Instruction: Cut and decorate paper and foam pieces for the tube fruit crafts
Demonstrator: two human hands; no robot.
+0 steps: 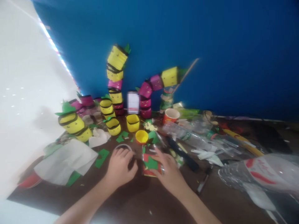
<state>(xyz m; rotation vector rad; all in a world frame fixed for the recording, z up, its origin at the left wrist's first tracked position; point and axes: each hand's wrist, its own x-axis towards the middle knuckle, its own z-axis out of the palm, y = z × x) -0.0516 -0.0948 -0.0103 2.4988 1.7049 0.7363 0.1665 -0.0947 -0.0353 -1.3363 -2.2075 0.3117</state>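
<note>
My left hand (122, 166) rests by a round, clear-looking ring or cup (123, 146), its fingers curled over the near rim; blur hides the exact grip. To the right, my right hand (167, 168) reaches over a small red card or packet (147, 171), fingers spread apart. On that red piece lies a green cut-out (151, 162), which the fingertips touch or nearly touch. Just beyond the hands sits a small yellow cup (141, 137), with a yellow banded container (133, 123) behind it.
Stacked yellow and magenta containers (115, 74) stand along the blue wall. White sheets (67, 158) and green scraps (102, 158) lie left. A red paper cup (171, 116), plastic bottles (191, 137), a dark tool (183, 154) and a large bottle (268, 172) crowd the right.
</note>
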